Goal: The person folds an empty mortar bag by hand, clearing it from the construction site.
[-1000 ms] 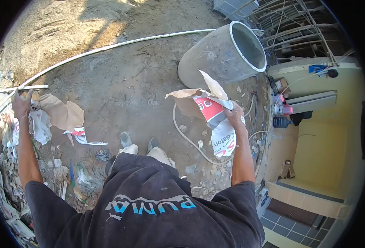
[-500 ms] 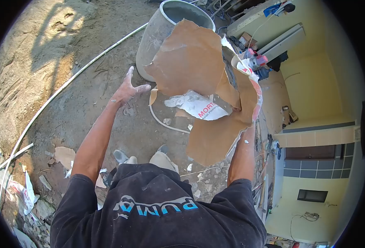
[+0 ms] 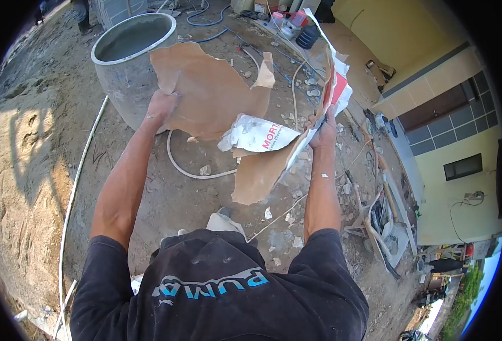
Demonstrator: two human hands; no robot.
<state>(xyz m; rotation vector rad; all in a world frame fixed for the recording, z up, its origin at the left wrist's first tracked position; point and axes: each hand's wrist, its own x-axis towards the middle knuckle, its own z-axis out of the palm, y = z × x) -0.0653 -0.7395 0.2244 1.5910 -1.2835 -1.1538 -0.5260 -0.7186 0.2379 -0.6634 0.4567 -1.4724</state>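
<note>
The torn paper bag (image 3: 211, 85) is held above the ground by 2 hands, its main brown sheet spanning the gap between the 2 sets of fingers. Left hand (image 3: 162, 108): fingers pinch the left edge of the brown sheet; some fingertips are hidden. Right hand (image 3: 323, 133): fingers are closed on the folded layers at the opposite side, where a red and white printed face rises above the fingers. A white panel (image 3: 262, 134) with red lettering, partly legible as "MORT", lies between the hands, nearer the right fingers. The drum (image 3: 129, 88) stands beyond the left fingers, opening upward. A pale hose (image 3: 174, 156) curves on the ground below the left fingers. A blue bottle (image 3: 308, 37) stands well beyond the right fingers.
</note>
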